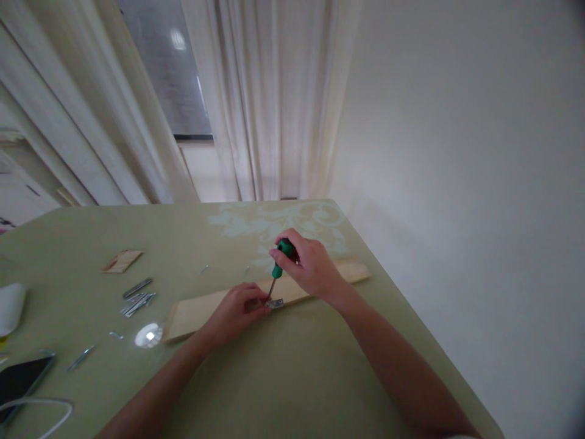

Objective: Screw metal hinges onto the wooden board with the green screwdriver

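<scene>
At frame centre, the right hand (313, 267) is closed around a green-handled screwdriver (280, 263), its tip down on a small silver metal bracket (275, 302). The curled left hand (237, 310) holds this bracket at the near edge of a long pale wooden plank (194, 314). Bare green tablecloth (283, 372) lies below.

The green-clothed table (292, 378) lies open near and far. A long pale wooden plank (194, 315) bars the centre, while flat grey metal strips (137, 300) and a black phone (21, 379) crowd the left.
</scene>
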A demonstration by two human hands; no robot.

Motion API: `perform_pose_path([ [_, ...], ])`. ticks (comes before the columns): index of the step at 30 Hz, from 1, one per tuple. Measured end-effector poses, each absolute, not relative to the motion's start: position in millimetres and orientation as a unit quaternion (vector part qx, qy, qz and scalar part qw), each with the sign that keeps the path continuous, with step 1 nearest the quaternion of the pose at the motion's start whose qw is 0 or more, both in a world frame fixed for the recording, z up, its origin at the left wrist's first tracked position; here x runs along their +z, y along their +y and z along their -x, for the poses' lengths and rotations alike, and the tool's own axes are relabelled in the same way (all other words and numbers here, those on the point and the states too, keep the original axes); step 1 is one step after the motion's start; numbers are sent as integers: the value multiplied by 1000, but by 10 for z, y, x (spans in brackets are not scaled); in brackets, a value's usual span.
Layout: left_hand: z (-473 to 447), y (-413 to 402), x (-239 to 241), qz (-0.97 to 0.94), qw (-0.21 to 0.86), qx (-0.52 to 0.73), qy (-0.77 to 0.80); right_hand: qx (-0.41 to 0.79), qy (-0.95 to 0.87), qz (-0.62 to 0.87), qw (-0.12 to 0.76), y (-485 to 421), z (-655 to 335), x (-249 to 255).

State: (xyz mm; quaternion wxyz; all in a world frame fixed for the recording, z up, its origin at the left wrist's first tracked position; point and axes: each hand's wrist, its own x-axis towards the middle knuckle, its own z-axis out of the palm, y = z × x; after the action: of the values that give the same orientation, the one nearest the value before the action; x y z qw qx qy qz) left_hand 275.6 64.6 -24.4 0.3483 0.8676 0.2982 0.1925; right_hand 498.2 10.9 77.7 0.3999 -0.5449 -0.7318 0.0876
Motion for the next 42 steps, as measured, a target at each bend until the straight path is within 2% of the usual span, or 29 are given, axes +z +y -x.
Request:
perform_pose_path([
  [5, -2796, 642, -264, -860, 343, 210, 314, 72, -745, 542, 382, 102, -4965, 765],
  [11, -2801, 696, -361, -874, 318, 205, 306, 76, -823, 456, 330, -62, -4838, 838],
  [16, -2816, 788, -427, -886, 306, 188, 292, 18, -820, 519, 238, -233, -4720, 960],
  [20, -2813, 790, -421, -896, 285, 175, 293, -55, -755, 646, 98, -216, -4631, 1165],
  [22, -2808, 777, -405, -902, 274, 176, 284, -86, -752, 653, 35, -129, -4588, 1269],
  [25, -2807, 767, -374, -905, 269, 173, 281, -79, -832, 549, -20, 51, -4575, 1403],
  [29, -2816, 773, -332, -903, 276, 159, 288, 1, -920, 386, -72, 260, -4703, 1585],
  [33, -2824, 781, -317, -909, 277, 155, 271, 38, -885, 440, -148, 358, -4815, 1753],
  [36, -2831, 786, -325, -912, 274, 157, 261, 51, -814, 513, -268, 378, -4756, 1814],
  [39, -2839, 791, -349, -914, 271, 162, 255, 16, -803, 495, -333, 392, -4617, 1816],
  [42, -2845, 801, -398, -916, 258, 170, 257, -89, -892, 309, -317, 421, -4480, 1798],
])
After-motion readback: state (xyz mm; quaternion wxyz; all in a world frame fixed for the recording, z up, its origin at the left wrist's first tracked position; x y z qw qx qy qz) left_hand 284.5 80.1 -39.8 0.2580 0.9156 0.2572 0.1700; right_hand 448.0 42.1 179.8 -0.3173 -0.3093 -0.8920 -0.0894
